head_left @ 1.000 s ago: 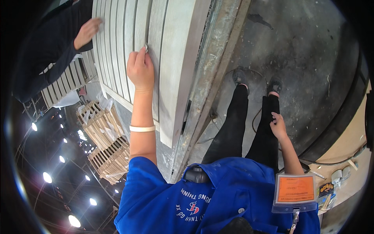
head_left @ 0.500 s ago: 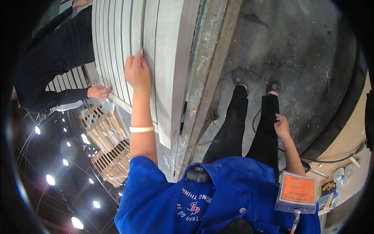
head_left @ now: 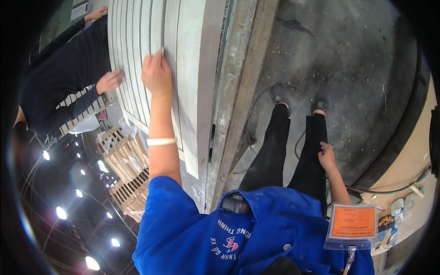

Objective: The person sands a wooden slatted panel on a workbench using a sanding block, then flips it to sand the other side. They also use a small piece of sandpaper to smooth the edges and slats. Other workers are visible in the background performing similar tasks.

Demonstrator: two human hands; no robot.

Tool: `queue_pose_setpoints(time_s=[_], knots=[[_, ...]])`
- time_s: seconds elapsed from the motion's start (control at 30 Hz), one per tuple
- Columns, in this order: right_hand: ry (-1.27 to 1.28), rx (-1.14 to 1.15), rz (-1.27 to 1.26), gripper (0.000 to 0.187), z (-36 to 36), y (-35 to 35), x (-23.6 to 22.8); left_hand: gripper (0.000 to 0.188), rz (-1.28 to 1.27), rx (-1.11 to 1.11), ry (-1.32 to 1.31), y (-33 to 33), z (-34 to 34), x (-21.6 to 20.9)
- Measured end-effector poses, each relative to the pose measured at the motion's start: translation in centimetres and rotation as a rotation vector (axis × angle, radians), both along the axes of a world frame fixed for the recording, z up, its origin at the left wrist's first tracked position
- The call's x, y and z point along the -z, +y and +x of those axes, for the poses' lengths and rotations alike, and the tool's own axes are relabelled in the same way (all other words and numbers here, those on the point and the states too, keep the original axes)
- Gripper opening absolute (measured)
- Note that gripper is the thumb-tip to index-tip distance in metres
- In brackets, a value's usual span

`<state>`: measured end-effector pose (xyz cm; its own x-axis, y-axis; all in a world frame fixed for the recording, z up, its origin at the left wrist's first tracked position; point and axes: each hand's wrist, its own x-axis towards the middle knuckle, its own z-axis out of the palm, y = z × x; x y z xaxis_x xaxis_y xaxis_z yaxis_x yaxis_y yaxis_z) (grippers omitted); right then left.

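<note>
A pale grey slatted wooden panel (head_left: 187,82) lies at the left, its slats split by narrow dark gaps. Over one of these gaps, my left hand (head_left: 156,78) is closed in a pinch. A thin, greyish tip (head_left: 162,50) pokes out past its fingers; the rest is hidden in the grip, so its kind is unclear. My right hand (head_left: 327,158) hangs beside my right leg with loosely curled fingers, a gap between thumb and fingers, and nothing visible in it.
Across the panel, a co-worker in black has one hand (head_left: 110,81) at its far edge. A worn beam (head_left: 238,78) runs along the panel's near side. A cable (head_left: 250,123) loops over the floor near my feet. Stacked slatted wood (head_left: 121,156) stands beyond the panel.
My left hand has shifted slightly farther up along the gap, still pinching. The co-worker's hand has moved from the panel's corner farther up its edge. My right hand stays by my leg.
</note>
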<state>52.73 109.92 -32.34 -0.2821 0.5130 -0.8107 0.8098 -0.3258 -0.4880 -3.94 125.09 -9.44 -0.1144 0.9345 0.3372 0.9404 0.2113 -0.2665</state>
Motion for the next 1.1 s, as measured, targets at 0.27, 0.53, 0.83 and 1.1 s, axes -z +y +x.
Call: queue_pose_setpoints(time_s=[0.27, 0.53, 0.83, 1.1], knots=[[-0.051, 0.006, -0.045, 0.041, -0.3, 1.2, -1.0, 0.032, -0.059, -0.11, -0.007, -1.2, 2.1, -0.6], [-0.06, -0.008, -0.032, 0.041, -0.8, 1.4, -0.4, 0.035, -0.097, -0.1, -0.15, -5.3, 2.1, -1.7], [-0.041, 0.014, -0.014, 0.041, -0.4, 0.8, 1.0, 0.025, 0.001, -0.01, -0.151, -8.4, 1.2, -0.8], [-0.025, -0.054, 0.068, 0.044, -0.8, 1.0, 1.8, 0.032, -0.02, 0.147, -0.132, -0.8, -0.9, -0.3]])
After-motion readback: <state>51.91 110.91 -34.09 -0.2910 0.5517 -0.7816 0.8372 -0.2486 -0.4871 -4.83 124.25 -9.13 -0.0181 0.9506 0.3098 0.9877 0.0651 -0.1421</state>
